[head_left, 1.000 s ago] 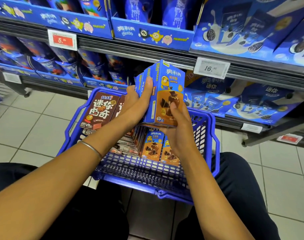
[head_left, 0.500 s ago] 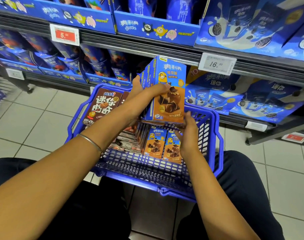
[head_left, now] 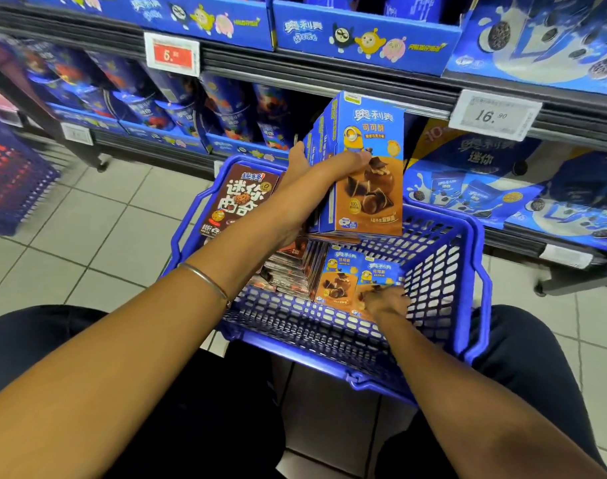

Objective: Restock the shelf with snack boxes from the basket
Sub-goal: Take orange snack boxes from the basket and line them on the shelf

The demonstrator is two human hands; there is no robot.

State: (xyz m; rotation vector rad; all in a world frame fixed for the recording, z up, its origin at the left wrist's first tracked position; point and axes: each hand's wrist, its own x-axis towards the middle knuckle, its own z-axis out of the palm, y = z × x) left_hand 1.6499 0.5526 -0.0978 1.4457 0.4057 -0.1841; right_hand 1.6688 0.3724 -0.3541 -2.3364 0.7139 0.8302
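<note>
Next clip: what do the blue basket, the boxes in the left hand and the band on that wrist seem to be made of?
Basket: probably moulded plastic, glossy blue, with a slotted grid wall. Snack boxes gripped by the left hand: seemingly printed cardboard, smooth, crisp folded edges. Wrist band: thin with a silvery glint, likely metal.

I face a dark metal shelving unit (head_left: pixel 329 69) that runs across the whole view, its ribbed front rails set in tiers. A red price tag (head_left: pixel 172 55) reading 6 is clipped to the upper rail on my left, and a white price tag (head_left: pixel 495 115) reading 16.90 sits to my right. The floor (head_left: pixel 88 229) is pale square tiles with grey grout lines. A shelf foot (head_left: pixel 100 165) stands on the tiles at left, near a blurred purple latticed crate (head_left: pixel 15 181). The light is even and soft.
</note>
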